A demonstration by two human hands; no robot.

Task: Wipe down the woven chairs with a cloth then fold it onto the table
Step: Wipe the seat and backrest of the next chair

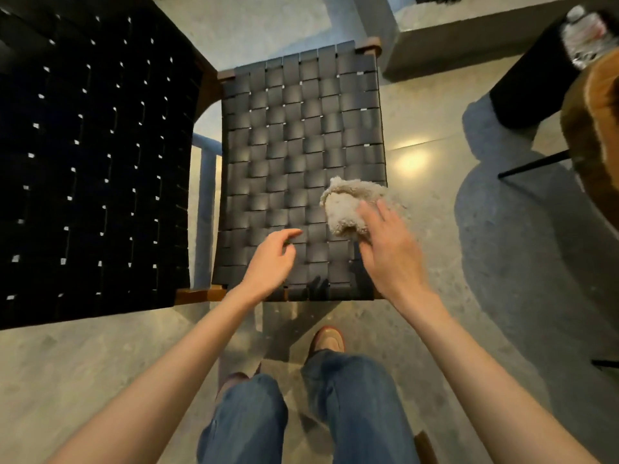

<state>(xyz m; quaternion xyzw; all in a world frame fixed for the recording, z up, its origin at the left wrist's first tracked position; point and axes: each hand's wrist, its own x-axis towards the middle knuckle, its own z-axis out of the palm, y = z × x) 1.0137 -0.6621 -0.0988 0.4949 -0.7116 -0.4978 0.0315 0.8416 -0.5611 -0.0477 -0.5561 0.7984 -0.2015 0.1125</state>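
Observation:
A dark woven chair seat (pixel 294 135) with wooden corners lies straight below me. A fluffy beige cloth (pixel 348 205) sits bunched on the seat's near right part, reaching its right edge. My right hand (pixel 392 252) lies on the cloth's near side with straight fingers pressing it onto the weave. My left hand (pixel 273 259) hovers over the seat's near middle, fingers loosely curled and holding nothing. The chair's black woven back (pixel 90 155) fills the left of the view.
A round wooden table (pixel 596 135) edge shows at the right, with a plastic bottle (pixel 586 35) on it and a black base (pixel 529 82) under it. Grey stone floor surrounds the chair. My jeans and shoes stand just in front of the seat.

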